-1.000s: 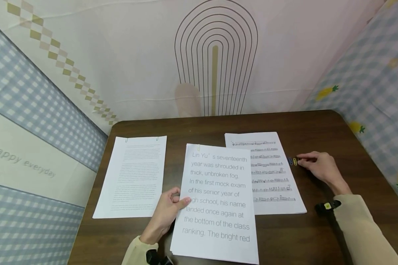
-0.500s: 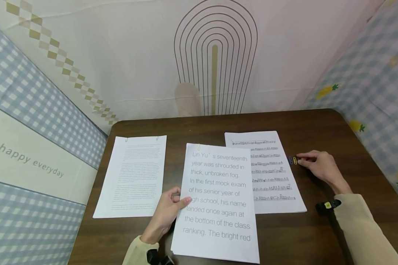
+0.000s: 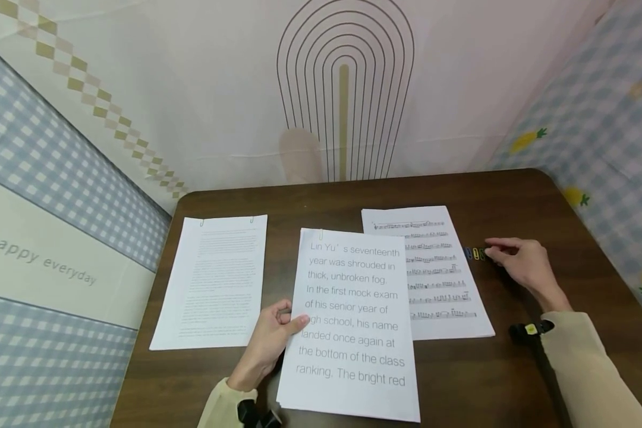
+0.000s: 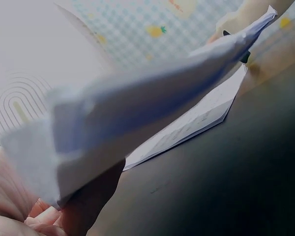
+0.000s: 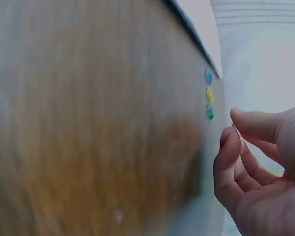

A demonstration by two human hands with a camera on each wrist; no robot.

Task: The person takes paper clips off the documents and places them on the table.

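Observation:
My left hand (image 3: 270, 336) grips the left edge of a stack of printed sheets (image 3: 353, 321), thumb on top. A pale paper clip (image 3: 321, 235) sits on the stack's top edge. In the left wrist view the held sheets (image 4: 137, 108) tilt up, seen nearly edge-on. Over the table's right side, my right hand (image 3: 526, 264) has thumb and forefinger tips close together; whether something small is between them cannot be made out. Just left of those fingertips lie a blue paper clip (image 5: 208, 75), a yellow paper clip (image 5: 210, 94) and a green paper clip (image 5: 210, 112) in a row.
Sheet music (image 3: 438, 279) lies partly under the held stack. At left lies another printed stack (image 3: 219, 279) with two clips on its top edge. The brown table (image 3: 310, 205) meets a patterned cloth backdrop (image 3: 219, 89) behind and at both sides.
My right hand has shifted slightly right from the clip row, and the green paper clip now shows more plainly. The left hand still holds its stack. The head view has tilted slightly.

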